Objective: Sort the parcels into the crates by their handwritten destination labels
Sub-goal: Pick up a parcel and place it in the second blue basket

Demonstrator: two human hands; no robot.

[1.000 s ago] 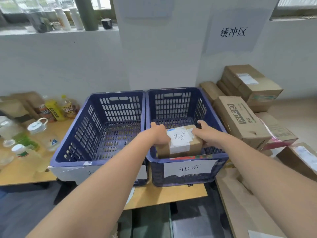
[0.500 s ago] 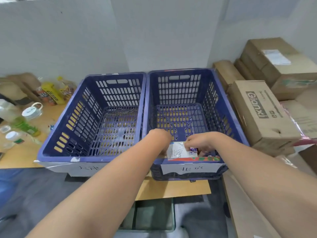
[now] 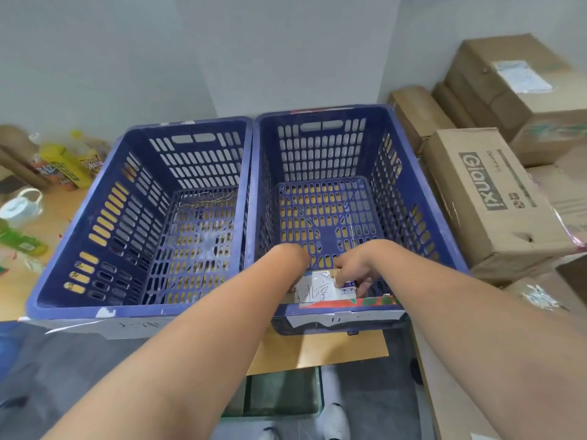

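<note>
- The parcel [image 3: 317, 290], label reading 北京, sits low in the right crate [image 3: 413, 198] against its near wall, lower centre of frame
- Right hand [image 3: 352, 271] fingers curl on its right end; left hand [image 3: 293, 258] hidden, grip unclear
- Long axis left–right
- Two crates; left crate [image 3: 104, 217] holds no parcel; several cartons [image 3: 489, 198] wait at right

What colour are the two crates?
Both crates are dark blue with slotted walls; the head view shows it.
</note>
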